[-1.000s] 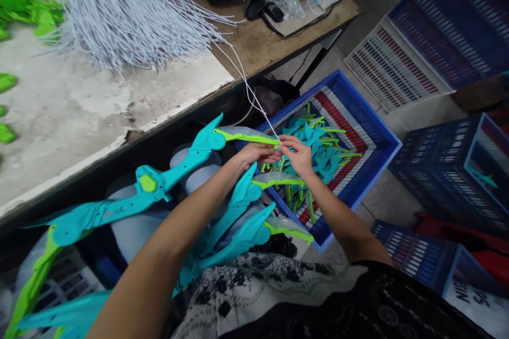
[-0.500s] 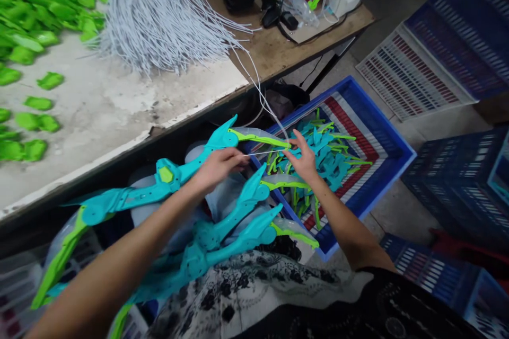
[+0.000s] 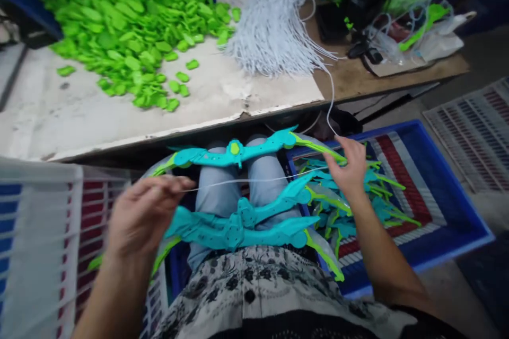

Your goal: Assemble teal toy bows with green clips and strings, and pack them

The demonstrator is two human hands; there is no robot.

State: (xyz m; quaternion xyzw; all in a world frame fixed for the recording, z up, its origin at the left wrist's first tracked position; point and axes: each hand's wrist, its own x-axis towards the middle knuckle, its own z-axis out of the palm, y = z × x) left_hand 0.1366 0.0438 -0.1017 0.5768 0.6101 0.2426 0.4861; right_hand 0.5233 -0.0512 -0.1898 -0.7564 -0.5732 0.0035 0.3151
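A turquoise toy bow [image 3: 238,152] with green limb tips lies across my lap, with two more bows [image 3: 242,222] below it. My left hand [image 3: 145,214] is pinched shut on a thin white string [image 3: 254,180] and holds it out to the left. The string runs taut to the right tip of the top bow, where my right hand [image 3: 348,167] rests with its fingers curled over the green tip. From there the string loops up to a bundle of white strings [image 3: 274,26] on the table.
A pile of green plastic pieces [image 3: 119,16] covers the worn table [image 3: 99,116]. A blue crate [image 3: 437,222] at my right holds several more bows. A white crate [image 3: 35,243] stands at my left. Cables and bags clutter the table's far right.
My left hand has pulled the string far out to the left, away from the right hand. The view has swung left, bringing the green pile and white crate into sight.
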